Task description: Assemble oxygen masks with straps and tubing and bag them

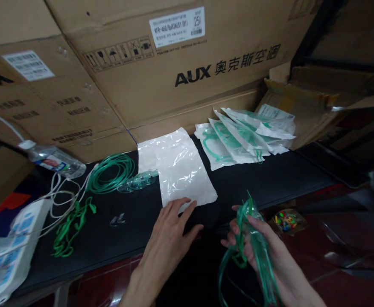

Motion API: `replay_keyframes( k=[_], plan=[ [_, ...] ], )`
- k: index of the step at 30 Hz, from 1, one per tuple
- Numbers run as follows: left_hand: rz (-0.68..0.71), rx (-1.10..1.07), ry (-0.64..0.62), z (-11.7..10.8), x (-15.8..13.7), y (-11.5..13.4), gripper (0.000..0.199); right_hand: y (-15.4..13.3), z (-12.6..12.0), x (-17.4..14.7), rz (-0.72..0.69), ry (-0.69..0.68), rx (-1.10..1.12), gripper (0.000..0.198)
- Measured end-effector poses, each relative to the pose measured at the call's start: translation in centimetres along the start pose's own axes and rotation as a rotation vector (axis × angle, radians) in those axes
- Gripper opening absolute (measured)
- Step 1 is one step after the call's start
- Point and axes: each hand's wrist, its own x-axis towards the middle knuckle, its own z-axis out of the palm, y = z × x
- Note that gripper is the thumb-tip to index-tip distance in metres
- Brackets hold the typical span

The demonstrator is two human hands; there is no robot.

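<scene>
On the far left of the black tabletop (110,238) I note a white power strip (9,251), a water bottle (54,161), loose green straps (70,228) and a coil of green tubing (112,172). At centre, my left hand (170,238) rests flat, grip spread, fingertips touching an empty clear pouch (182,172). Right of it, my right hand (257,247) pinches a green-tinted mask with tubing (254,256) off the tabletop's front edge. Sealed packs (244,136) lie stacked behind.
</scene>
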Motion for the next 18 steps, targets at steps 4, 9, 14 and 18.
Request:
replay_keyframes(
  k=[4,9,14,18],
  plan=[
    [0.046,0.172,0.115,-0.6,0.8,-0.3,0.037,0.5,-0.1,-0.3,0.11,0.041,0.032,0.044],
    [0.096,0.249,0.005,-0.2,2.6,-2.0,0.05,1.6,0.3,0.0,0.158,-0.131,-0.019,0.067],
    [0.054,0.164,-0.042,0.3,3.4,-3.5,0.022,2.6,1.9,1.7,0.107,-0.382,-0.184,0.081],
    [0.028,0.022,0.104,-0.3,3.0,-2.2,0.015,3.4,3.4,3.2,0.038,-0.421,-0.334,0.083]
  ],
)
